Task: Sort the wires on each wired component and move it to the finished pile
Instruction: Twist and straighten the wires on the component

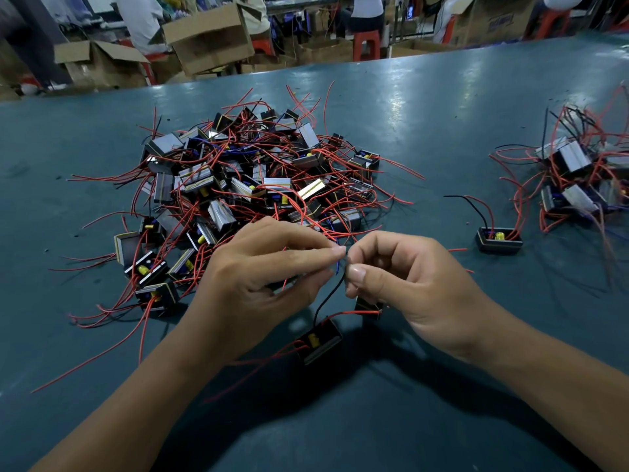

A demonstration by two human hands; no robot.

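Nearest the camera, one wired component hangs just above the green table, dangling by its leads. The left hand pinches a thin blue wire between thumb and forefinger; the right hand pinches the black wire that runs down to the part, its other fingers curled in. A red wire leaves the part sideways toward the right palm.

To do this step well, I judge the two pinched leads should be drawn apart gently, keeping the part's weight off any single wire, and the red lead kept from crossing the others.

Counted: two hands, one part in hand, one lone part sitting by itself to the right. Beyond the hands lies the large unsorted heap, dozens of parts, too tangled to count. Far right, the smaller pile, likely the finished one, shows roughly half a dozen, partly cut off.
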